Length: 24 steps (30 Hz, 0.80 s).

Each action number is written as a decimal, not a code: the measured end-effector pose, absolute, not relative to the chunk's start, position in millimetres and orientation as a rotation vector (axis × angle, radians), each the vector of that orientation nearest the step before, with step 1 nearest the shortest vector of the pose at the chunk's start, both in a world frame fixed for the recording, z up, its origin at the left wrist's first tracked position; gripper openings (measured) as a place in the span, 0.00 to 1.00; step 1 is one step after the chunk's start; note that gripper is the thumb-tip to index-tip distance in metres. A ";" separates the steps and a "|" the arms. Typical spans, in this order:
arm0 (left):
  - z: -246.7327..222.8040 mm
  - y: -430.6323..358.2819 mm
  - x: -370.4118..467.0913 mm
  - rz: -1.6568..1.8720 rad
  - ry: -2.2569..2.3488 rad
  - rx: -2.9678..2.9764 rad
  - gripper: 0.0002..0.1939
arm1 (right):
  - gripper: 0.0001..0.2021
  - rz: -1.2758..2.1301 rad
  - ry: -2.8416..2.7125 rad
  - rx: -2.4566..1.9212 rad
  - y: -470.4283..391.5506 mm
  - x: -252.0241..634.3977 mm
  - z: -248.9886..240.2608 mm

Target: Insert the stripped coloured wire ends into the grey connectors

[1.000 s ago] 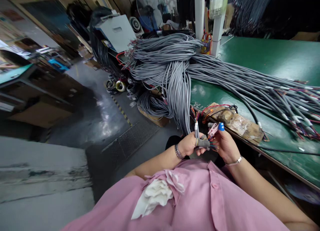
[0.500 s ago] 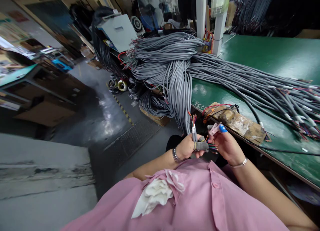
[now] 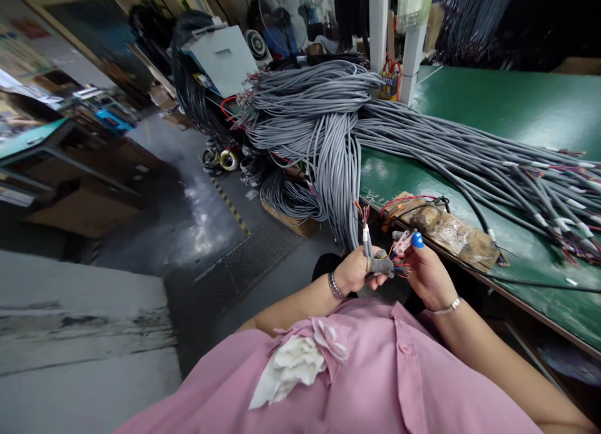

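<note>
My left hand (image 3: 359,271) is closed around grey cables (image 3: 367,245), with a grey covering on its thumb. Coloured wire ends (image 3: 364,213) stick up from the white-banded cable, and more thin coloured wires (image 3: 401,269) fan out to the right of that hand. Close beside it, my right hand (image 3: 429,277) pinches a small pale pink piece (image 3: 402,242); its thumb wears a blue cover. The pink piece is at the coloured wires, though whether the fingers also grip a wire is hidden.
Large grey cable bundles (image 3: 323,118) lie across the green table (image 3: 498,96) and hang over its edge. A tape-wrapped wooden block (image 3: 451,233) with red and black wires rests on the near table edge. White posts (image 3: 378,30) rise behind.
My right hand has shifted slightly, and the pink piece now sits a little nearer the coloured wires. My left hand has moved slightly right, still holding the cables.
</note>
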<state>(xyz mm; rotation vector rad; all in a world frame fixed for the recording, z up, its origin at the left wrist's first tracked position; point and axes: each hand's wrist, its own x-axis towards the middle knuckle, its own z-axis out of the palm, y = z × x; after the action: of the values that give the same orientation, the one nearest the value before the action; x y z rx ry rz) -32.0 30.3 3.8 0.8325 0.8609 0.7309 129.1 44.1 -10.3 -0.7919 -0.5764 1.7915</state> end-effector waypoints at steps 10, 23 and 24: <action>5.3 23.3 -34.3 0.738 0.894 0.857 0.18 | 0.24 1.936 -0.552 -0.720 43.2 132.5 -8.6; 13.9 11.1 -27.5 0.904 0.976 0.859 0.18 | 0.19 1.638 -0.764 -0.858 38.9 134.8 -12.7; 13.6 11.7 -26.8 0.908 0.975 0.851 0.18 | 0.20 1.628 -0.776 -0.859 39.5 134.8 -14.2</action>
<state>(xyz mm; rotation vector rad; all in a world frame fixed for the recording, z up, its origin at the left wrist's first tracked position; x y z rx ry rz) -26.8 11.7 13.6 0.8514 0.9754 0.9079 134.8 39.5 -14.2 -0.8593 -0.7763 1.6282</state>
